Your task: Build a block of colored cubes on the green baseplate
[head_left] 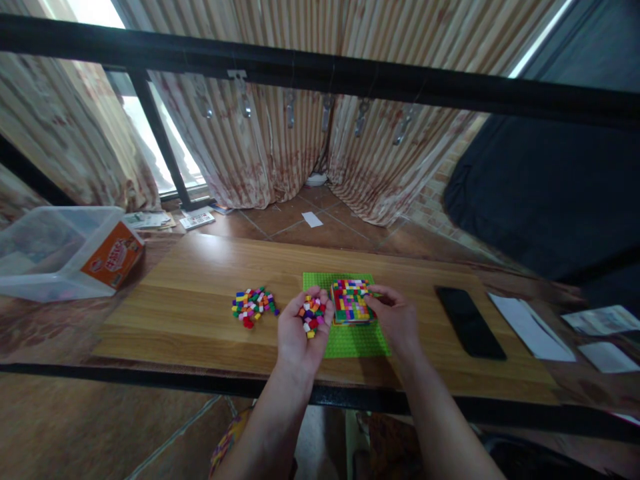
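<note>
My left hand, palm up and cupped, holds a heap of small coloured building bricks. To its right, a block built of many coloured bricks stands on a green studded baseplate. My right hand reaches over the block's right side, thumb and forefinger close together at its top. Whatever those fingertips pinch, if anything, is too small to make out. Loose bricks of several colours lie in a pile on the wooden board, left of my left hand.
A black phone lies on the wooden board at the right, beside white papers. At the far left stands a clear plastic bin with an orange label. A black bar with hanging metal clips crosses above the board.
</note>
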Demonstrator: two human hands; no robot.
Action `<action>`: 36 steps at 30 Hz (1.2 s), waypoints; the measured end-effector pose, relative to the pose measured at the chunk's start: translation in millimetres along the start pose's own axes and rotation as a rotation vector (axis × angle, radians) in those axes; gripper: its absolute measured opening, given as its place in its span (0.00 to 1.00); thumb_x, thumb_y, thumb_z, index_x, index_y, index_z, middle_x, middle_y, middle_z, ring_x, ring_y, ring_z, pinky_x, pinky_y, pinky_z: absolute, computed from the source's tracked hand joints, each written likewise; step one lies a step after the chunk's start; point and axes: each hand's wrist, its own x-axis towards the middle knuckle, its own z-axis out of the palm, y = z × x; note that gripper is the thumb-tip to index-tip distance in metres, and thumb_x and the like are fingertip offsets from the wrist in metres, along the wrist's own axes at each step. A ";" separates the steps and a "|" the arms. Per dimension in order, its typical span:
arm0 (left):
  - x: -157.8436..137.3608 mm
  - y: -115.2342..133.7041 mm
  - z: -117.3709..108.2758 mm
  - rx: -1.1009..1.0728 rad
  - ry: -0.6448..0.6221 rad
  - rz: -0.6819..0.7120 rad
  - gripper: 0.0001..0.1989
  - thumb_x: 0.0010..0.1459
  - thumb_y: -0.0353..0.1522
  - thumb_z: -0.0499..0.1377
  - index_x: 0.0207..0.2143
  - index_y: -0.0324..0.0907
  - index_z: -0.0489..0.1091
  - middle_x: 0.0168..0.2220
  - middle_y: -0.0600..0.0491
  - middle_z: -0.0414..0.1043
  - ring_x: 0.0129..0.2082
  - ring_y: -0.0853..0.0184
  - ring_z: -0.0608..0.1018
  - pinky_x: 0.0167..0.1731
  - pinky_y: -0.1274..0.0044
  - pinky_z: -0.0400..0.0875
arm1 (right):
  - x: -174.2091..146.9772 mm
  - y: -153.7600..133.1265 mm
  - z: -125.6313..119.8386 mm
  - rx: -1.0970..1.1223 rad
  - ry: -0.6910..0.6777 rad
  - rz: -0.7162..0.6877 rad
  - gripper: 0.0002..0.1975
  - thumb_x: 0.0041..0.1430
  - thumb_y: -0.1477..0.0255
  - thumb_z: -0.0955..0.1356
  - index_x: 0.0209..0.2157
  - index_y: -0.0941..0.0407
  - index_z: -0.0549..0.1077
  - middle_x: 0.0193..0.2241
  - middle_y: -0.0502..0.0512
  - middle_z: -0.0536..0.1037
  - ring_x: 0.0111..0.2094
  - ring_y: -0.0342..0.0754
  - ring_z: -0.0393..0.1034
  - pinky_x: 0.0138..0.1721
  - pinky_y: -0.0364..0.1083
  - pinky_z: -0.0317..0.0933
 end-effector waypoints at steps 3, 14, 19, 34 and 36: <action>0.1 0.0 -0.5 0.004 0.003 -0.004 0.11 0.57 0.25 0.53 0.25 0.31 0.73 0.26 0.46 0.72 0.26 0.71 0.76 0.30 0.80 0.76 | -0.4 2.5 4.2 0.242 0.011 0.137 0.13 0.35 0.70 0.75 0.29 0.55 0.77 0.25 0.49 0.78 0.25 0.44 0.70 0.29 0.46 0.67; -1.1 -1.6 -0.8 0.016 0.006 -0.001 0.10 0.56 0.25 0.53 0.26 0.32 0.73 0.26 0.47 0.73 0.26 0.71 0.76 0.30 0.80 0.76 | -2.4 6.0 10.5 0.355 0.017 0.152 0.13 0.34 0.72 0.75 0.28 0.56 0.74 0.23 0.47 0.76 0.23 0.43 0.70 0.28 0.46 0.67; -1.0 -4.3 -0.4 0.011 0.007 -0.008 0.10 0.57 0.25 0.53 0.26 0.32 0.73 0.27 0.46 0.74 0.29 0.69 0.78 0.34 0.78 0.76 | -4.5 -1.0 10.7 0.351 0.021 0.136 0.15 0.34 0.70 0.76 0.29 0.56 0.75 0.25 0.47 0.76 0.25 0.43 0.70 0.30 0.46 0.67; -0.1 -9.5 0.1 -0.032 -0.119 -0.064 0.10 0.58 0.28 0.52 0.30 0.34 0.72 0.32 0.45 0.76 0.35 0.65 0.80 0.41 0.72 0.75 | -73.2 -62.6 9.8 -0.257 -0.422 -0.448 0.08 0.59 0.69 0.67 0.39 0.50 0.78 0.39 0.53 0.79 0.40 0.48 0.73 0.42 0.47 0.67; 0.1 -10.2 -0.3 -0.017 -0.141 -0.071 0.10 0.58 0.28 0.53 0.30 0.35 0.72 0.32 0.45 0.76 0.35 0.64 0.80 0.41 0.71 0.75 | -74.8 -61.6 12.9 -0.287 -0.406 -0.462 0.08 0.59 0.69 0.67 0.39 0.50 0.78 0.39 0.53 0.79 0.41 0.49 0.73 0.43 0.48 0.68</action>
